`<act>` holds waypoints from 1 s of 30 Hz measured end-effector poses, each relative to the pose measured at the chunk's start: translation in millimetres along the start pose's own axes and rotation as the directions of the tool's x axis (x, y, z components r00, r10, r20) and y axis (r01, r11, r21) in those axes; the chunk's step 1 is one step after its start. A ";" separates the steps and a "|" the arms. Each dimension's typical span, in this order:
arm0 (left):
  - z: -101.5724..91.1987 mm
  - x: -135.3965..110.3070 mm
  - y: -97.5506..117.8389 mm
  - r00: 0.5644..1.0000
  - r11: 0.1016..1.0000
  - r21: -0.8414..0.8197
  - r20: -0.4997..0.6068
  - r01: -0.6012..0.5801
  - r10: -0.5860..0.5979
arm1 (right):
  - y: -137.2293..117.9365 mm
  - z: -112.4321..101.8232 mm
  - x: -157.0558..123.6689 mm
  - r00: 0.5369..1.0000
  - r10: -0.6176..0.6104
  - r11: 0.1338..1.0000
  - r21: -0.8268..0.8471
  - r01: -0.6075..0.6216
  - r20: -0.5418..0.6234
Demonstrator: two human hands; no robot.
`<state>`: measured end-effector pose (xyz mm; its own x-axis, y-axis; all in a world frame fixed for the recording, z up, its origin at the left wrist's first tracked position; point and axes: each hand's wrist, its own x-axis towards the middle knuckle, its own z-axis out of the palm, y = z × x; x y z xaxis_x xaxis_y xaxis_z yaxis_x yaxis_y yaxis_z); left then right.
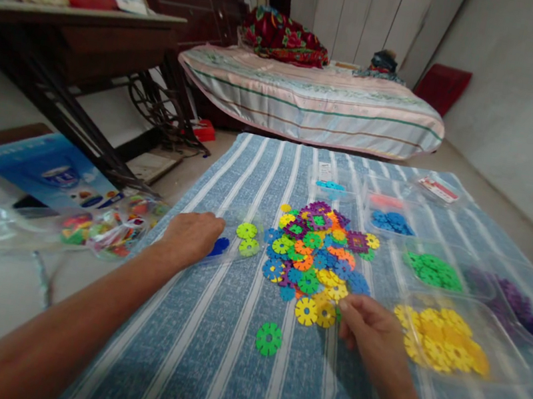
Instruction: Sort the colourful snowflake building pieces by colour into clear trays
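Note:
A heap of notched plastic discs (311, 254) in many colours lies mid-table. My right hand (370, 327) is closed in a pinch at its near right edge, beside yellow discs (306, 311); the edge of a green disc (338, 313) shows at its fingertips. My left hand (194, 235) is closed over the left side of a clear plastic box (238, 216) left of the heap. In that box are lime discs (246, 231) and a dark blue disc (219, 247) by the fingers; what this hand grips is hidden. One loose green disc (268, 339) lies nearer me.
Clear boxes at right hold yellow discs (446, 339), green discs (433, 271) and purple discs (522, 311). Farther back are boxes with blue discs (391, 222) and light blue discs (330, 186). A closed box (437, 189) sits at the far right. Bags and a carton (48, 172) stand left.

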<state>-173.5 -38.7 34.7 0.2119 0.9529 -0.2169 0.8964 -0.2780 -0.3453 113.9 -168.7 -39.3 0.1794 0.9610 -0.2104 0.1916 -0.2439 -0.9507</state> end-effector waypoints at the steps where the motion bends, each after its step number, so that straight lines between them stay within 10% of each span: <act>1: -0.8 -0.2 -0.2 1.000 1.000 0.001 0.000 0.009 -0.009 | 0.1 0.5 -0.1 1.000 -0.007 1.000 -0.017 0.007 -0.001; 10: -24.6 -22.0 9.5 0.999 0.994 -0.094 -0.003 0.051 -0.051 | 10.0 10.8 -2.5 0.954 -0.278 0.853 -0.426 0.300 0.114; 18: -1.9 -63.8 69.8 0.908 0.793 -0.455 -0.100 -0.406 0.408 | 1.9 33.6 -5.4 0.947 -0.198 0.434 -0.843 0.317 0.254; 30: 28.3 -72.9 96.5 0.881 0.700 -0.579 -0.068 -0.417 0.469 | -4.2 27.5 -11.4 0.966 -0.166 0.863 -0.446 0.239 0.197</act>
<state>-113.5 -138.4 -8.7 0.6332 0.7173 -0.2907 0.7647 -0.5220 0.3777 84.5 -175.0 -39.2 -0.0484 0.9947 -0.0906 0.6381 -0.0390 -0.7690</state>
